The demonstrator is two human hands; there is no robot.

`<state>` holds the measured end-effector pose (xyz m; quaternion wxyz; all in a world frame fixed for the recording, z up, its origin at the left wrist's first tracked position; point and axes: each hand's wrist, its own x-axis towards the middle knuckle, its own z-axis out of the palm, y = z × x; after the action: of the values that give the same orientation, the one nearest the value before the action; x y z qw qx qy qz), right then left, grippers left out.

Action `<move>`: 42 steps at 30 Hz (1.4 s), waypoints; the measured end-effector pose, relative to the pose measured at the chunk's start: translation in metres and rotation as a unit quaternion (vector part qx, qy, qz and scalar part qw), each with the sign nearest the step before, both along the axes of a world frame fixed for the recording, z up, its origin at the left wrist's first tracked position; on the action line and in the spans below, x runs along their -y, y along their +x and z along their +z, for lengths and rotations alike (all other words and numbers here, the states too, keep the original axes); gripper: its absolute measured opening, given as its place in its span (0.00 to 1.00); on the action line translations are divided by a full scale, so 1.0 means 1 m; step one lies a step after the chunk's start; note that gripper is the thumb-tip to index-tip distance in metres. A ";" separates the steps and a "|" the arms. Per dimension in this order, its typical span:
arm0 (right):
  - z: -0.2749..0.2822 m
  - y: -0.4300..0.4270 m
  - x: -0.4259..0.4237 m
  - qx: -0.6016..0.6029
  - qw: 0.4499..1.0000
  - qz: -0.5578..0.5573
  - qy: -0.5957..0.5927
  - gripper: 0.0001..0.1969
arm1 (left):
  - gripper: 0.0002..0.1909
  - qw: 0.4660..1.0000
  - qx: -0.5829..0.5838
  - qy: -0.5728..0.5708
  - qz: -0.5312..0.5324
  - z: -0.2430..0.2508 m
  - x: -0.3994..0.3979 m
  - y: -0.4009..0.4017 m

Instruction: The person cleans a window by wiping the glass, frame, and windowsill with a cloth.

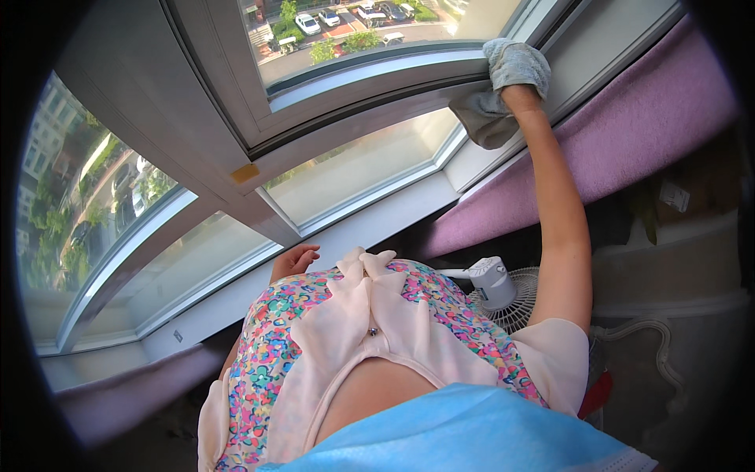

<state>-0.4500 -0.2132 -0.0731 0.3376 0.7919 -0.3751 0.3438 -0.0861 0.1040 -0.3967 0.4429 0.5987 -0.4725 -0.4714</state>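
Observation:
My right hand (pixel 519 79) is wrapped in a damp-looking grey cloth (pixel 519 62) and presses it against the lower right corner of the window's frame (pixel 377 94). A darker fold of the cloth hangs below the wrist; the fingers are hidden under it. My left hand (pixel 296 259) is low by the white window sill (pixel 377 215), beside my flowered top, with its fingers loosely bent and nothing seen in them. Part of that hand is hidden by the top. Behind the frame is the window glass (pixel 377 53).
A pink curtain (pixel 637 124) hangs to the right, with another part at lower left. A white fan (pixel 495 283) stands below my right arm. A yellow sticker (pixel 245 173) is on the window frame. Parked cars and trees show outside, far below.

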 end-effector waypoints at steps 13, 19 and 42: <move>-0.014 0.009 0.006 -0.018 1.000 -0.007 -0.010 0.10 | 0.15 0.985 -0.022 -0.104 -0.134 0.145 0.013 -0.019; -0.036 0.069 -0.036 -0.059 0.998 0.023 -0.025 0.13 | 0.17 0.983 -0.106 -0.031 -0.144 0.104 0.011 -0.029; -0.001 0.188 -0.151 -0.088 0.940 0.274 0.181 0.19 | 0.18 0.970 -0.224 0.071 -0.057 0.064 -0.006 -0.027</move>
<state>-0.2623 -0.0620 -0.0739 0.1128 0.9389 -0.1680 0.2786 -0.1133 0.1098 -0.3325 0.4662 0.4796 -0.3600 -0.6504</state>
